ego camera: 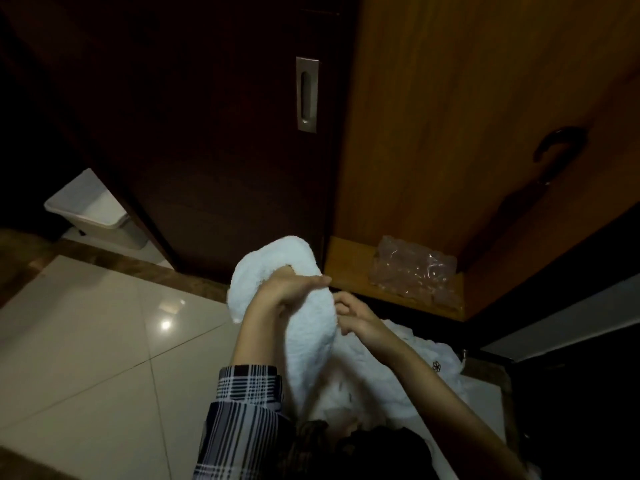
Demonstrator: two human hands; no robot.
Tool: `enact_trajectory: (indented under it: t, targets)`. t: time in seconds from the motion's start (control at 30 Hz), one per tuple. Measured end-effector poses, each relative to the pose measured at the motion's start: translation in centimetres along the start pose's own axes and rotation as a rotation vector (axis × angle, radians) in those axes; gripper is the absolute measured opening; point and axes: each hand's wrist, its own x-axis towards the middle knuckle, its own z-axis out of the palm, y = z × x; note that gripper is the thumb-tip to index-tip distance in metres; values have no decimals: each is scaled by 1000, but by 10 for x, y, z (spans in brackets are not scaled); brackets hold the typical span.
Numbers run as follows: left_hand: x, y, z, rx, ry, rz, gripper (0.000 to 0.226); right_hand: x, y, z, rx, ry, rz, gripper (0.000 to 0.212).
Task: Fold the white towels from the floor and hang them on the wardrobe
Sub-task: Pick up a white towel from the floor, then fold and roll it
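Both hands are up in front of me, working one white towel (270, 261) at about chest height. Left hand (294, 289) has its fingers stretched out almost flat, pressed against the upper part of the cloth with the thumb tucked in behind, so the towel bulges over and around it. Right hand (353, 315) sits just beside it, a little lower and to the right, fingers curled and pinching the towel's edge.

Largest thing ahead is the wardrobe (450, 116), its lit wooden door rising straight above and beyond my hands, with a dark sliding door (207, 133) to its left. A hook-shaped dark handle (557, 142) sits up and to the right on the wooden door; I judge that the likelier place to hang from, and my right hand is the nearer one to it.

Next down in size, the towel's long axis runs from its bunched top by my left hand down toward my body. More white cloth (436, 362) lies heaped below my right forearm.

Smallest, a crinkled clear plastic pack (412, 271) rests on the wooden ledge (346, 265) just beyond my fingers.
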Motion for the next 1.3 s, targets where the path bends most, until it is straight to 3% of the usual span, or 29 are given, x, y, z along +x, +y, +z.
enact_trajectory:
  t: [0.1,0.17,0.3,0.4,0.53,0.63,0.77,0.83,0.93,1.07,1.17,1.3]
  targets:
    - [1,-4,12,432,54,73,61,5,-16,11,148,291,-181,26]
    - [2,-8,21,501,54,100,47,9,-27,14,26,438,-246,18]
    - [3,-6,26,673,134,223,39,26,-39,15,-448,523,-129,41]
    - [2,-7,29,809,259,324,54,40,-44,12,-472,557,6,43]
    - [2,-11,29,932,326,387,61,49,-51,13,-429,466,195,47]
    - [6,-14,29,896,338,369,77,57,-49,11,-124,524,264,37]
    - [10,-17,26,614,338,339,97,54,-54,7,862,439,190,37]
    - [14,-14,20,384,287,340,105,47,-53,8,1071,351,112,36]
    - [24,-11,14,250,193,296,110,39,-47,10,1057,268,69,36]
    - [23,-17,21,301,197,422,63,42,-46,-8,1021,228,137,66]
    - [22,-21,26,160,166,551,60,42,-51,-31,1097,175,247,75]
    - [21,-24,30,214,190,730,58,45,-64,-55,1044,318,204,54]
